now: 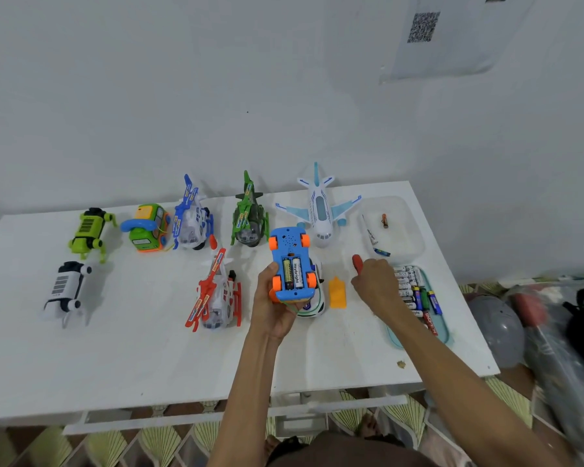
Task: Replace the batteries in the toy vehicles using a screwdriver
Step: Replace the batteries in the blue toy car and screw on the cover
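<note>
Well, on the worktop a red helicopter sits just left of the left hand. An orange cover lies between the two hands, and a tray of loose batteries lies just right of the right hand. One of the two batteries in the open bay reads "Heybright". The left hand grips the blue toy car belly-up. The right hand is clenched round a red-handled screwdriver, near the car.

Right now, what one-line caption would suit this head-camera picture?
Left hand holds an upturned blue toy car, battery bay open, while the right hand grips a red-handled screwdriver beside a battery tray.
</note>
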`<state>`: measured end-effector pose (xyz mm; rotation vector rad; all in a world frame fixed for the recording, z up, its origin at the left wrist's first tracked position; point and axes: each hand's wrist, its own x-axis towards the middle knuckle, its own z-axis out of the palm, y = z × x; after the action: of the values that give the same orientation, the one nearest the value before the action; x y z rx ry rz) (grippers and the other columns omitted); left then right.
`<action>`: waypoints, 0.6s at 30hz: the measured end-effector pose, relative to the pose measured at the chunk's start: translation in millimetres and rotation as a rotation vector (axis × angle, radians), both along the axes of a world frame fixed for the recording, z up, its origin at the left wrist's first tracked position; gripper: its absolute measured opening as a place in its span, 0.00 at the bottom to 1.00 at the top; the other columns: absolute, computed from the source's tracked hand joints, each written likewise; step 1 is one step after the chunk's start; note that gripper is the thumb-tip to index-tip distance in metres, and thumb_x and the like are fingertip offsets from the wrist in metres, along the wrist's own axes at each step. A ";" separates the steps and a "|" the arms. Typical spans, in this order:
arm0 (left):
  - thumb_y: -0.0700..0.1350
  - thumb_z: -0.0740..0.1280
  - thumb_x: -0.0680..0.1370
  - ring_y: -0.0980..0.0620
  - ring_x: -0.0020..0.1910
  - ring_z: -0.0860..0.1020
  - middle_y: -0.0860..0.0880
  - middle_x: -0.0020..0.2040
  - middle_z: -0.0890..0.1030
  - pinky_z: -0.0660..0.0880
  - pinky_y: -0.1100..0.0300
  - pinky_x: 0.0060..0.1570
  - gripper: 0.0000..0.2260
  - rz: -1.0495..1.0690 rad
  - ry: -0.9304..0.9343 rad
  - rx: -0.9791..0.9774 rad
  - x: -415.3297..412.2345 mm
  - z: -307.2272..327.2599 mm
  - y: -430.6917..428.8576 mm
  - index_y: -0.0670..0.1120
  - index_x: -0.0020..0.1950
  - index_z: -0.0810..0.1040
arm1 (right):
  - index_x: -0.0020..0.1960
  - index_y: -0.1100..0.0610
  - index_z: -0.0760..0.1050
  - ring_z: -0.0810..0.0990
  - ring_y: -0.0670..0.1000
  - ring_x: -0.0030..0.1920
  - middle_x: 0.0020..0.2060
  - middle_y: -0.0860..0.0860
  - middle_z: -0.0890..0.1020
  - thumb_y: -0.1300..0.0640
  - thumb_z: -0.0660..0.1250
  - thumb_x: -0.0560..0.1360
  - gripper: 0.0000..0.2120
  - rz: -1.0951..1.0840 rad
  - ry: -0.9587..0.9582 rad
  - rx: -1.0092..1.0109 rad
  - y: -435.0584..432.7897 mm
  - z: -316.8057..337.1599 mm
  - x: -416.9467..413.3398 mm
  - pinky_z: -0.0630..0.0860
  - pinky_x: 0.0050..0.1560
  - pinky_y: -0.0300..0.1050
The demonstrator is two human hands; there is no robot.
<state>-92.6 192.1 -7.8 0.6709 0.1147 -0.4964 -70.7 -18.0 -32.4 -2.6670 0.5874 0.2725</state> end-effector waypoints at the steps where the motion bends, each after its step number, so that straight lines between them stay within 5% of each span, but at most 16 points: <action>1: 0.55 0.84 0.59 0.45 0.44 0.85 0.40 0.51 0.84 0.84 0.52 0.42 0.33 0.004 0.008 -0.006 0.0 0.3 -0.2 0.43 0.60 0.84 | 0.54 0.65 0.77 0.80 0.58 0.53 0.53 0.61 0.80 0.56 0.68 0.78 0.12 -0.005 -0.013 0.016 -0.7 0.5 1.3 0.69 0.41 0.45; 7: 0.55 0.84 0.60 0.44 0.44 0.85 0.39 0.52 0.84 0.84 0.51 0.42 0.34 0.012 0.031 -0.025 1.7 0.1 -0.4 0.43 0.63 0.83 | 0.48 0.61 0.80 0.80 0.56 0.45 0.42 0.57 0.83 0.53 0.72 0.75 0.11 0.026 -0.210 0.120 -4.8 31.9 6.3 0.72 0.40 0.45; 11: 0.56 0.84 0.61 0.44 0.44 0.85 0.38 0.53 0.83 0.84 0.51 0.39 0.37 0.006 0.024 -0.017 4.7 -0.5 -0.6 0.42 0.65 0.80 | 0.51 0.55 0.78 0.86 0.49 0.37 0.40 0.51 0.86 0.56 0.72 0.76 0.06 -0.033 -0.413 0.512 3.8 66.7 0.2 0.82 0.47 0.48; 14: 0.56 0.83 0.61 0.44 0.43 0.85 0.40 0.52 0.84 0.84 0.52 0.39 0.35 0.014 0.013 -0.020 5.2 2.1 -0.8 0.43 0.63 0.82 | 0.60 0.57 0.78 0.88 0.48 0.39 0.43 0.51 0.87 0.60 0.69 0.78 0.10 -0.061 -0.543 0.798 19.1 99.9 -13.1 0.83 0.51 0.47; 18: 0.54 0.84 0.59 0.44 0.43 0.85 0.40 0.52 0.84 0.84 0.52 0.39 0.34 0.027 0.012 -0.044 6.5 5.1 -1.4 0.43 0.62 0.83 | 0.54 0.59 0.79 0.88 0.50 0.45 0.43 0.50 0.88 0.64 0.68 0.79 0.05 -0.033 -0.691 0.945 37.7 134.5 -35.9 0.83 0.52 0.47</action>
<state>-86.0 190.8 -2.7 0.6226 0.1237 -0.4753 -106.6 19.7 102.0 -1.6627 0.1851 -0.3148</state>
